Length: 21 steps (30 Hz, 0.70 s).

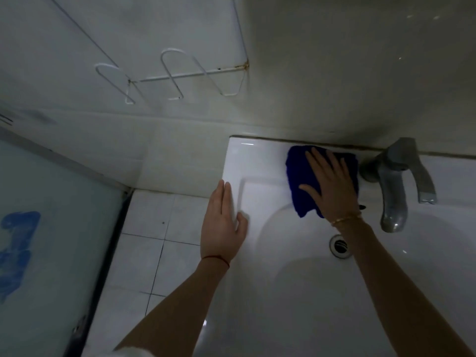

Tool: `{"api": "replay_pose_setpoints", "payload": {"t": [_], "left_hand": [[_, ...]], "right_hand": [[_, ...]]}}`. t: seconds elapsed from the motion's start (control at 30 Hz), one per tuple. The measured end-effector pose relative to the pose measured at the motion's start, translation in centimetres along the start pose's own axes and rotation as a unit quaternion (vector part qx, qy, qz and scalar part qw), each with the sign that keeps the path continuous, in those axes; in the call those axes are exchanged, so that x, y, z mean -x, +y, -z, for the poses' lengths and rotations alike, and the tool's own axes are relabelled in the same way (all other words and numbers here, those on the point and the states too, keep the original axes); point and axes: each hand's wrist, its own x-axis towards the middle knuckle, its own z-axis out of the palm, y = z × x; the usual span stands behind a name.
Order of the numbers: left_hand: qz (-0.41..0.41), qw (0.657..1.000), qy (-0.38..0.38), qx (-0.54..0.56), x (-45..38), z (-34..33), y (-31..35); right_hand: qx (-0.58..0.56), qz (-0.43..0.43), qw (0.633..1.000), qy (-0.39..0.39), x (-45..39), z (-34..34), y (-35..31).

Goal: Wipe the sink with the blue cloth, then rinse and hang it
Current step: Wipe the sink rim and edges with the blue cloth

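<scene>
A white sink (257,161) fills the lower right, with a round drain (339,246) in its basin. The blue cloth (298,176) lies flat on the sink's back ledge, just left of the grey tap (394,191). My right hand (329,181) presses on the cloth with straight, spread fingers. My left hand (222,222) rests on the sink's left rim, fingers straight along the edge and thumb on the top surface.
A white wire rack (177,78) is fixed to the tiled wall above and left of the sink. White floor tiles (154,240) lie left of the sink. A frosted glass panel (51,228) with blue marks stands at the far left.
</scene>
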Motion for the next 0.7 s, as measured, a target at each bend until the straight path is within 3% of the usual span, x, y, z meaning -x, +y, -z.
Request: {"api": "replay_pose_setpoints", "payload": {"t": [0.13, 0.33, 0.43, 0.6, 0.7], "left_hand": [[-0.005, 1.0, 0.005, -0.006, 0.1, 0.0, 0.1], [0.001, 1.0, 0.011, 0.007, 0.1, -0.2, 0.0], [0.0, 1.0, 0.009, 0.01, 0.0, -0.1, -0.1], [-0.006, 1.0, 0.009, 0.017, -0.1, 0.0, -0.1], [-0.008, 1.0, 0.009, 0.01, 0.0, -0.1, -0.1]], "right_hand": [[-0.003, -0.04, 0.999, 0.015, -0.8, -0.2, -2.3], [0.004, 0.083, 0.996, -0.025, -5.1, -1.1, -9.2], [0.016, 0.09, 0.995, -0.023, -3.8, -1.0, -7.0], [-0.003, -0.013, 1.0, 0.01, 0.4, 0.0, 0.7], [-0.014, -0.048, 0.998, 0.024, 0.6, -0.1, 0.8]]}}
